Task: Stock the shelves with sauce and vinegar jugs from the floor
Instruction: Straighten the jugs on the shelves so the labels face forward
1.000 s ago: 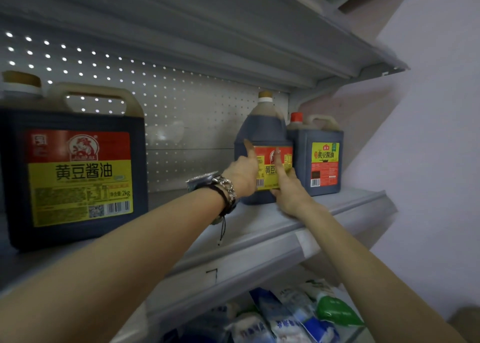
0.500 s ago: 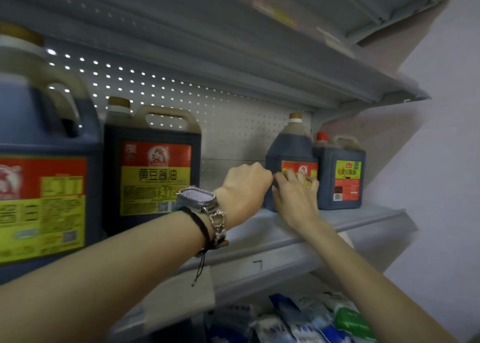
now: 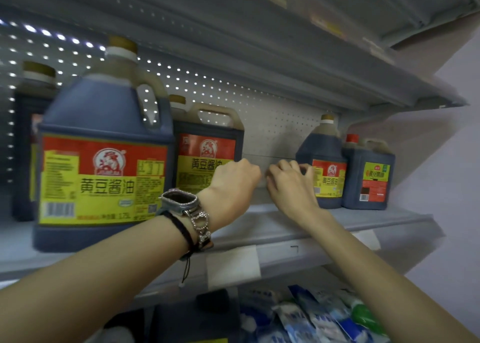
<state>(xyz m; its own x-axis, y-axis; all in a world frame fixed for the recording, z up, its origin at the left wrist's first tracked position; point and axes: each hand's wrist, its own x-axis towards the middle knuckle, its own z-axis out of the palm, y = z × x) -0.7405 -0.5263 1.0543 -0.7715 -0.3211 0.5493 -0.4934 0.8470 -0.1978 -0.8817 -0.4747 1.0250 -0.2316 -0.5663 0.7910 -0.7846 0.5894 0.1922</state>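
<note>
Dark soy-sauce jugs with red and yellow labels stand on the grey shelf. A big round jug is nearest at the left, a square-handled jug stands behind it, and another jug is at the far left. To the right are a smaller round jug and a red-capped square jug. My left hand, wearing a watch and bracelets, is curled shut and empty in the gap between the jugs. My right hand hovers beside the smaller round jug, fingers loose and holding nothing.
A second grey shelf hangs low overhead. A perforated back panel closes the rear. Blue, white and green packets lie on the shelf below. A pale wall bounds the right side.
Both hands have come off the smaller round jug and drawn back left into the gap. The view has swung left, bringing the big round jug and the far-left jug into sight.
</note>
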